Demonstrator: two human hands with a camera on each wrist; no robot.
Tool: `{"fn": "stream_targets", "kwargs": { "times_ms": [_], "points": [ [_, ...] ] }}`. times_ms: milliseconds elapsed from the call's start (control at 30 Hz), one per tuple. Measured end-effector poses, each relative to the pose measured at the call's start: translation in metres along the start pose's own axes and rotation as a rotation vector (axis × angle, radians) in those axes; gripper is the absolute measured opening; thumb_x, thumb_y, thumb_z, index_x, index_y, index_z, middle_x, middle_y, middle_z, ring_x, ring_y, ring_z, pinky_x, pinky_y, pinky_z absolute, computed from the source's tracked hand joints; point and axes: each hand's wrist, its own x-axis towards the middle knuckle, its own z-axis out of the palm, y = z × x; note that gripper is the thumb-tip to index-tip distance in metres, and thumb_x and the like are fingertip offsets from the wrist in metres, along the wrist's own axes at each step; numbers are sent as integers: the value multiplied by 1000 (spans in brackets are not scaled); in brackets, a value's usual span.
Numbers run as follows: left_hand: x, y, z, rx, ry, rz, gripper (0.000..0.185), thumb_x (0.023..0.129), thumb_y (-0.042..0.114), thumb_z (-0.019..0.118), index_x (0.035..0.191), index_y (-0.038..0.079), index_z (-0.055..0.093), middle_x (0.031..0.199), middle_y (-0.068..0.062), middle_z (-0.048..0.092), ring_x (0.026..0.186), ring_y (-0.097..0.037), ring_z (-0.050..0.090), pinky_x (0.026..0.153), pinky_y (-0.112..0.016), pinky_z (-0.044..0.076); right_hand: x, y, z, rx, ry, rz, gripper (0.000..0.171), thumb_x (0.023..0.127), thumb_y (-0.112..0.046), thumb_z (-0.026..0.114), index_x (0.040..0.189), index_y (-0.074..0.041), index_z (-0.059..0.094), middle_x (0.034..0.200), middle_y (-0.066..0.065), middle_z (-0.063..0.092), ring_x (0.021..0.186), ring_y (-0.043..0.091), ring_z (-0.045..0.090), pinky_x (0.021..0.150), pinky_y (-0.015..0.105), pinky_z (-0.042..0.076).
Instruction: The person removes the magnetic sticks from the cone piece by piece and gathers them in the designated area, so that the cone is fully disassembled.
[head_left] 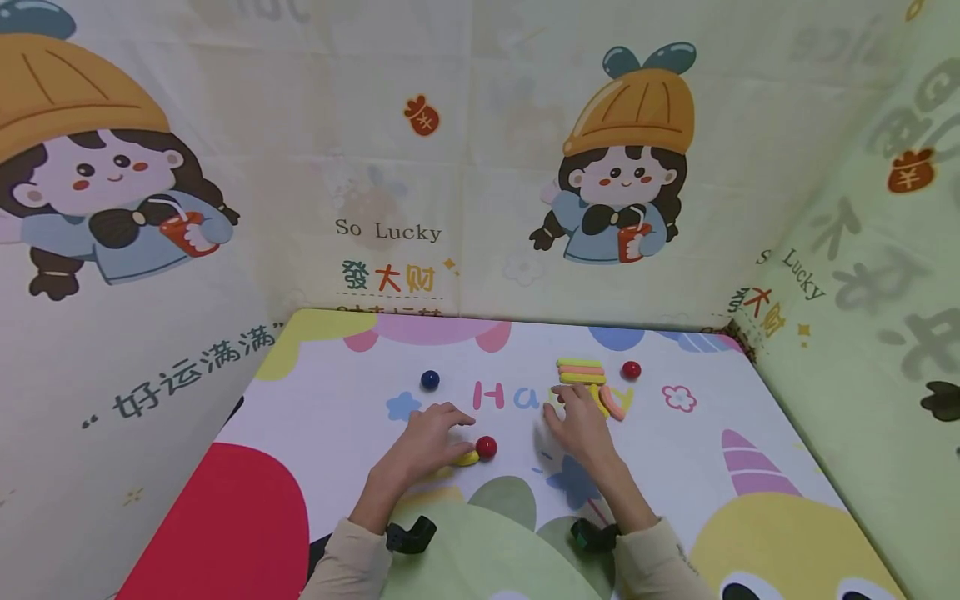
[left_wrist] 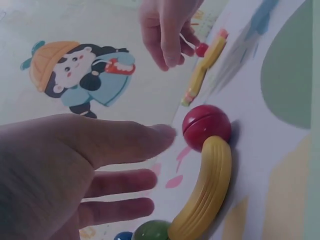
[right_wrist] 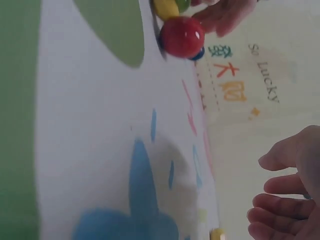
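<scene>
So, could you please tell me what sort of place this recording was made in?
Probably a child's play corner at home, though I can't be sure. Cartoon-printed cloth walls enclose a small table with a colourful cartoon mat, and toy balls such as the red ball and curved sticks like the yellow stick lie by the hands.

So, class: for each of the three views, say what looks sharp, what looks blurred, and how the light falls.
Head view: even, soft light, faint shadows, walls bowed by the wide lens. Left wrist view: the red ball and yellow curved piece are fairly sharp, while the left hand up close is blurred. Right wrist view: soft all over, the right hand and mat smeared.
</scene>
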Motion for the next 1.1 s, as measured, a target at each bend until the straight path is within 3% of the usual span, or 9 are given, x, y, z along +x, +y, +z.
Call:
{"fn": "stream_targets", "kwargs": {
  "times_ms": [267,367,700,1100],
  "points": [
    [-2,-6,2,27,-117,-27,35,79,32,84,110,18,76,114,-1,65,115,-26,54,93,-56,36,-10,-27,8,47,-121,-46,36,88,-19,73,120,-2,68,103,12,64,91,23,60,82,40,58],
    [-1,-6,5,54,-129,-16,33,79,29,83,109,19,77,113,0,65,114,-25,53,92,-53,37,-14,-35,12,57,-175,-56,36,89,-20,73,121,-3,68,106,11,64,94,22,61,83,39,58],
    [2,0,18,132,-82,5,30,83,29,80,112,22,76,110,2,66,107,-21,53,88,-50,40,-24,-51,24,55,-327,-126,41,89,-24,73,126,-8,66,118,7,62,105,18,58,91,37,58],
    [4,8,34,217,12,91,27,88,33,75,112,22,75,105,4,68,101,-20,53,90,-55,39,-28,-52,27,16,-392,-202,37,87,-22,74,122,-12,67,119,2,60,107,16,52,94,34,55]
  ]
}}
